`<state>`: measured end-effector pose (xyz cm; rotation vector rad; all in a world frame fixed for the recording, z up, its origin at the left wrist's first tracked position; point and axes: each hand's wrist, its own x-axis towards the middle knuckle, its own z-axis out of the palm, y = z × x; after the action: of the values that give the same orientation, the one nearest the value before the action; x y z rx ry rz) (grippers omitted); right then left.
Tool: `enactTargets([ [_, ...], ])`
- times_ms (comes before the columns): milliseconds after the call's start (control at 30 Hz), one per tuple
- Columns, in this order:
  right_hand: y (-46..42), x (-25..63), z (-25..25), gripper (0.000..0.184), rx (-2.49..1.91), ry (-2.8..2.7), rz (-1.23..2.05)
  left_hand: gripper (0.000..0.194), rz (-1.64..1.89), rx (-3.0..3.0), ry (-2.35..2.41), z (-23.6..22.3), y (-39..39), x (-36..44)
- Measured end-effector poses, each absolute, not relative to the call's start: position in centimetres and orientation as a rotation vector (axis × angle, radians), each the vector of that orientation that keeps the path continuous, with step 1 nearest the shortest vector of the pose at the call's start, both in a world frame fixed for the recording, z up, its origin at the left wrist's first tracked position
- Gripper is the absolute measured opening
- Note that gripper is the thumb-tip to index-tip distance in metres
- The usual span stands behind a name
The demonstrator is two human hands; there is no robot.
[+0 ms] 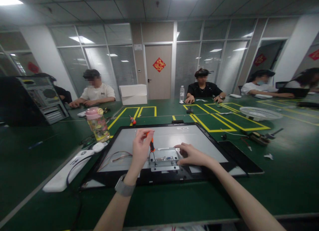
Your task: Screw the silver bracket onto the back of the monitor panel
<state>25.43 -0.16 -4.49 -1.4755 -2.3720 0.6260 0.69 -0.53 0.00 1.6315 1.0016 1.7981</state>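
A large flat display panel [199, 138] with a black frame lies back-up on the green table before me. On its near half sits a metal bracket [163, 168] with a row of ports. My left hand [142, 146] is closed around the handle of an orange and black screwdriver [152, 145], which stands nearly upright with its shaft reaching down to the bracket's left side. The tip is too small to make out. My right hand [191, 155] rests at the bracket's right edge, thumb and forefinger apart, steadying or touching it. Thin cables [117, 154] lie on the panel's left side.
Left of the panel are a white power strip [67, 171], a pink-lidded bottle [97, 124] and an open computer case [42, 98]. A black slab [239, 156] and a tape-like tool [259, 137] lie right. Several people sit across the table, near a white box [133, 95].
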Motion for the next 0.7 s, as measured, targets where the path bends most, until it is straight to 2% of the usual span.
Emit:
enactTargets([
  [233,-0.1,25.52,-4.66,0.068,-1.465,-2.356,0.644,0.028,1.755,1.557,0.958,0.13,-0.57,0.54],
  [400,-0.2,25.45,-4.57,0.069,-1.462,-2.356,0.654,0.019,1.787,1.659,0.984,-0.05,-0.36,0.5],
  [700,-0.12,25.55,-4.61,0.068,-1.46,-2.363,0.635,0.028,1.698,1.569,0.928,0.1,-0.49,0.44],
])
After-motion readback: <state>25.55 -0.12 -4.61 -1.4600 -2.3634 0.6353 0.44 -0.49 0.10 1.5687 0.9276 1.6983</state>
